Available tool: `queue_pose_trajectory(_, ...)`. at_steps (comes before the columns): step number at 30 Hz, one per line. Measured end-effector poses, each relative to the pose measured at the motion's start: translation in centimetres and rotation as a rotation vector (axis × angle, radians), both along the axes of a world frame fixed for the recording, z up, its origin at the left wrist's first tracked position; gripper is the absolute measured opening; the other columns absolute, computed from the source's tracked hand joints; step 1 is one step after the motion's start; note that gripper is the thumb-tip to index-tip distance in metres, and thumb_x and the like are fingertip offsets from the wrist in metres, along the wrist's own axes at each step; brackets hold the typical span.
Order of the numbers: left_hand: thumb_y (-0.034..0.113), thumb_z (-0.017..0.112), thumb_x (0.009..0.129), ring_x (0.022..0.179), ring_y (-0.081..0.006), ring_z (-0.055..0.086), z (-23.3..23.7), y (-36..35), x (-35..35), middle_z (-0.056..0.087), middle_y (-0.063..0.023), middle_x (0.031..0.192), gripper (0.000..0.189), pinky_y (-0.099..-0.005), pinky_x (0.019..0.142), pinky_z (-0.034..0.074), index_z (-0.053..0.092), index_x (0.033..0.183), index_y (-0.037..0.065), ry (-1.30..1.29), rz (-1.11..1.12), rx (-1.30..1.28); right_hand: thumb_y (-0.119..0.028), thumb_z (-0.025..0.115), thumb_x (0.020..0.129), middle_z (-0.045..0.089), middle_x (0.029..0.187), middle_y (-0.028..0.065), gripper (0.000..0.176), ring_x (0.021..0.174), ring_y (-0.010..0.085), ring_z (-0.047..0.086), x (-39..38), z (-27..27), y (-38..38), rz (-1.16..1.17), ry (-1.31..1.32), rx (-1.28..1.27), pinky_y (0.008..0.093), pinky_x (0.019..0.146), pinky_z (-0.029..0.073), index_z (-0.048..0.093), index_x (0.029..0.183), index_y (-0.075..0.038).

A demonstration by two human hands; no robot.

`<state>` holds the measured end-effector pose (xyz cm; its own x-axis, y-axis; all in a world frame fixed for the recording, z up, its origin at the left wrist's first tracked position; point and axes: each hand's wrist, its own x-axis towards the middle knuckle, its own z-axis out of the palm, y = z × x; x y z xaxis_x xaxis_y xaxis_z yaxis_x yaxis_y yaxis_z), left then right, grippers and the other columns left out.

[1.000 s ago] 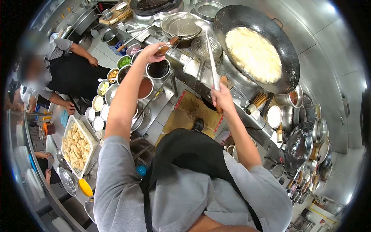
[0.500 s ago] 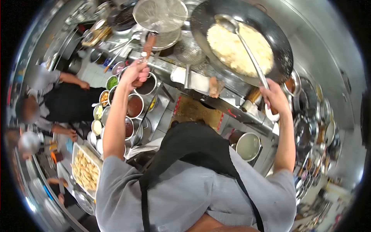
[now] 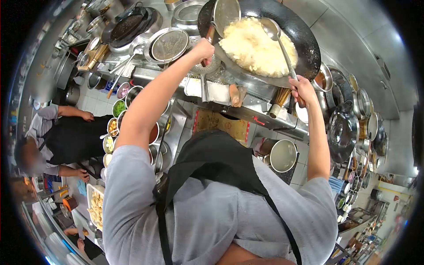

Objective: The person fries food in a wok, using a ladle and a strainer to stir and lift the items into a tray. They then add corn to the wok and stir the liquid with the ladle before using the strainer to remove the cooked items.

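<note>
My left hand (image 3: 204, 49) is closed round the wooden handle of a round wire-mesh strainer (image 3: 227, 13). The strainer is at the left side of a large black wok (image 3: 308, 55), over its rim. Inside the wok is a pale yellow, foamy-looking mass of food (image 3: 256, 49), seemingly in bubbling oil. My right hand (image 3: 304, 89) grips the wooden handle end of a long metal ladle (image 3: 286, 55). The ladle's bowl rests at the far edge of the food; whether it touches the food is hard to tell.
A perforated skimmer (image 3: 204, 84) and a second mesh strainer (image 3: 169, 45) lie left of the wok. A bamboo brush (image 3: 280, 101) sits at the stove's front edge. Stacked pans (image 3: 342, 132) stand right, ingredient tubs (image 3: 119, 107) left. Another person (image 3: 79, 139) works at far left.
My left hand has moved right and forward, bringing the strainer from left of the wok to over its left side. My right hand has shifted slightly with the ladle. The view has shifted.
</note>
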<state>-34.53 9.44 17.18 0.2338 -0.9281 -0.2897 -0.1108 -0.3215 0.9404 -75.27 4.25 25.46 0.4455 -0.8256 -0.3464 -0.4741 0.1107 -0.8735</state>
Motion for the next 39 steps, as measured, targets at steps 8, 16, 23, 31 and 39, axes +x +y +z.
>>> queue_pose_trajectory(8,0.01,0.047,0.088,0.041,-0.0245,0.053,4.9,7.8,-4.5,0.054,-0.0144,0.063,0.029,-0.0408,0.038,0.042,0.035,0.113,0.002,-0.536,0.047,0.011,-0.014,0.055,0.089,0.047,0.065,-0.0005,0.017,0.042,0.007,0.043,-3.2,0.6,3.6,-0.117,-0.058,-0.029,0.0244,0.033,0.038,0.053,0.1,0.0)
queue_pose_trajectory(16,0.004,0.043,0.084,0.05,-0.0256,0.059,6.9,7.7,-5.9,0.053,-0.0169,0.064,0.03,-0.0396,0.043,0.047,0.03,0.11,-0.002,-0.455,0.025,0.291,-0.013,0.055,0.089,0.047,0.065,-0.0005,0.018,0.042,0.0066,0.043,-4.2,1.7,3.1,-0.095,-0.039,-0.054,0.0246,0.033,0.037,0.053,0.101,0.0)
queue_pose_trajectory(23,-0.003,0.043,0.085,0.043,-0.0123,0.045,6.7,6.7,-9.8,0.048,-0.0062,0.065,0.016,-0.029,0.037,0.039,0.04,0.098,0.005,0.384,0.03,0.366,-0.015,0.056,0.089,0.044,0.062,-0.0029,0.017,0.041,0.0052,0.04,-4.5,0.2,0.2,0.049,-0.041,-0.062,0.0244,0.034,0.035,0.054,0.099,-0.001)
queue_pose_trajectory(31,0.002,0.048,0.087,0.046,-0.0098,0.042,8.9,11.0,-9.5,0.047,-0.0065,0.073,0.025,-0.0277,0.036,0.038,0.036,0.109,0.01,0.264,0.023,0.196,-0.019,0.058,0.082,0.061,0.094,0.0296,0.033,0.094,0.0446,0.058,-5.1,-0.7,-0.1,0.183,0.494,-0.446,0.046,0.083,0.045,0.056,0.105,0.005)
queue_pose_trajectory(39,0.002,0.046,0.092,0.048,-0.0044,0.037,8.5,13.2,-5.1,0.044,-0.0015,0.072,0.018,-0.0215,0.037,0.032,0.037,0.103,0.012,0.586,0.015,0.124,-0.018,0.059,0.083,0.062,0.092,0.028,0.033,0.091,0.0434,0.058,-7.2,2.3,4.9,0.062,0.557,-0.589,0.0454,0.081,0.044,0.055,0.108,0.004)
